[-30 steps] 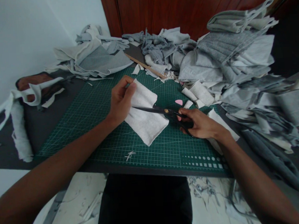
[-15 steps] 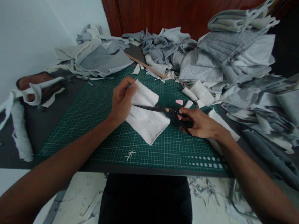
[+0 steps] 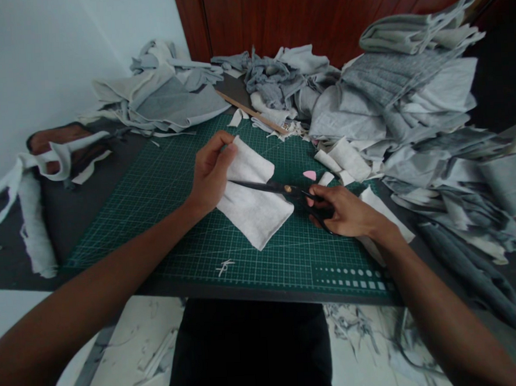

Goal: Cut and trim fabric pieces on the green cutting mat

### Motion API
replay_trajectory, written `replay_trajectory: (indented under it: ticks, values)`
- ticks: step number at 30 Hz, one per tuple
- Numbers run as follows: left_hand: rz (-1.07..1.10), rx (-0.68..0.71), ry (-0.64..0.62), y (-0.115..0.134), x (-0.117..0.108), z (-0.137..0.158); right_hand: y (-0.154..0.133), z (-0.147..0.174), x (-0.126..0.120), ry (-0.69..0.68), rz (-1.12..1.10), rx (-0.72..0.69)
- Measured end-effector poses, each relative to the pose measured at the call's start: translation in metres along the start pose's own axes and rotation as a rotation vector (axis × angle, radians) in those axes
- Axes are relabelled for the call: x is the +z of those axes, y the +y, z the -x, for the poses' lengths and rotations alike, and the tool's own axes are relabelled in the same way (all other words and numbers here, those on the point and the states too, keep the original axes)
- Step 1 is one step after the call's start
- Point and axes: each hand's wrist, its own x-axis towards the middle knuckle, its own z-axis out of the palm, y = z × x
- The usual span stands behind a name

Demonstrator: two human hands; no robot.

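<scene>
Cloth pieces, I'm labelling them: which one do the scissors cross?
The white piece pinched in the left hand; the scissors, in the right hand, cross no other.

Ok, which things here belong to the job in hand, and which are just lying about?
In the job:
black scissors, in the right hand
white fabric piece, in the left hand
green cutting mat, beneath

Apparently lying about:
pink chalk-like piece
wooden strip
gray fabric pile
thin white scraps
</scene>
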Motion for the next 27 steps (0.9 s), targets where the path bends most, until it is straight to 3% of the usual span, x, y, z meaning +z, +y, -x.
replay_trajectory:
  ticks: [13,21,27]
  values:
    - [0.136,-0.094,-0.043,-0.0018,-0.0016,0.0014,-0.0016,-0.0009,-0.0010,0.000,0.004,0.000]
    - [0.425,-0.123,-0.069,0.0015,0.0034,-0.0023,-0.0035,-0.0008,-0.0021,-0.004,0.018,0.018]
    - [0.448,-0.229,-0.062,0.0027,0.0043,-0.0064,-0.0055,-0.0007,-0.0034,-0.008,0.027,0.023]
